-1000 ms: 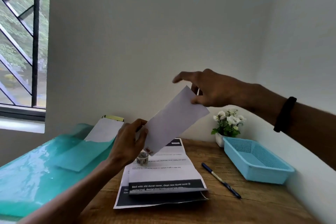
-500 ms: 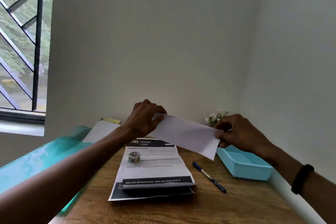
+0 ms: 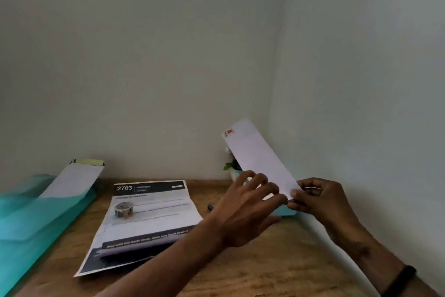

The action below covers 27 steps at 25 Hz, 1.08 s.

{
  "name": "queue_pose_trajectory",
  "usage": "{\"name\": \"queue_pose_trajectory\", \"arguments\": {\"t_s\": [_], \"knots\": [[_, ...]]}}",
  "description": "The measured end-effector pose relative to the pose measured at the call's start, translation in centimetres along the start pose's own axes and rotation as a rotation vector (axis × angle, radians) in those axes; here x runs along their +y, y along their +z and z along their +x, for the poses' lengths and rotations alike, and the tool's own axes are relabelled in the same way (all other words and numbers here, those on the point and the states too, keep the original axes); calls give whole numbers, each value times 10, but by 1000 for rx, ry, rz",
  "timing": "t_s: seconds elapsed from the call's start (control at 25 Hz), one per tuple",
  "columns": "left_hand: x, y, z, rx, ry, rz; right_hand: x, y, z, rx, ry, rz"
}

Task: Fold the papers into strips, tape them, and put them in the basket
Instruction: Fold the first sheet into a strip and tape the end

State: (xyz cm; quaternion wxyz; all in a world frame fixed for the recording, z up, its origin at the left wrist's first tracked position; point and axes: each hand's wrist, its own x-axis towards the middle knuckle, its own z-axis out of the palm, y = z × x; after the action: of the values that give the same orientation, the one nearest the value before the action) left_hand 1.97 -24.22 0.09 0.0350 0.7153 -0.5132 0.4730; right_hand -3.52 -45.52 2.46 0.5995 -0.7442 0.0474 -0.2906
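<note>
I hold a folded white paper strip (image 3: 252, 152) with both hands at its lower end. It stands nearly upright, leaning up and to the left, with a small red-marked piece of tape (image 3: 228, 132) at its top corner. My left hand (image 3: 248, 205) curls its fingers over the strip's lower edge. My right hand (image 3: 317, 200) pinches the lower right corner. Only a sliver of the light blue basket (image 3: 286, 212) shows beneath my hands. A tape roll (image 3: 124, 208) sits on the printed sheets (image 3: 154, 222) at centre left.
The wooden table (image 3: 265, 267) is in a corner, with the right wall close to my right arm. A teal folder (image 3: 36, 219) with white paper (image 3: 72, 180) lies at left. A pen tip (image 3: 210, 207) and a small potted plant (image 3: 230, 164) peek out behind my left hand.
The strip swung from lying across between my hands to standing upright at the right. My left hand slid from its far end to the lower end, beside my right hand.
</note>
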Motion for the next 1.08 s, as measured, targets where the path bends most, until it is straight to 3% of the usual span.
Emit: {"name": "queue_pose_trajectory", "arguments": {"t_s": [0.12,0.4,0.56,0.68,0.84,1.08], "knots": [[23,16,24,70,-6,16,4,-17,-13,72,69,127],[56,34,19,-28,-99,-19,23,-40,-28,104,189,113],[56,42,5,-30,-166,-75,30,-38,-22,90,254,89],[51,44,8,60,-238,-107,26,-35,-18,75,273,199],[43,51,17,67,-355,-134,24,-31,-3,2,296,357],[26,59,24,6,-478,-185,21,-16,16,62,252,136]]}}
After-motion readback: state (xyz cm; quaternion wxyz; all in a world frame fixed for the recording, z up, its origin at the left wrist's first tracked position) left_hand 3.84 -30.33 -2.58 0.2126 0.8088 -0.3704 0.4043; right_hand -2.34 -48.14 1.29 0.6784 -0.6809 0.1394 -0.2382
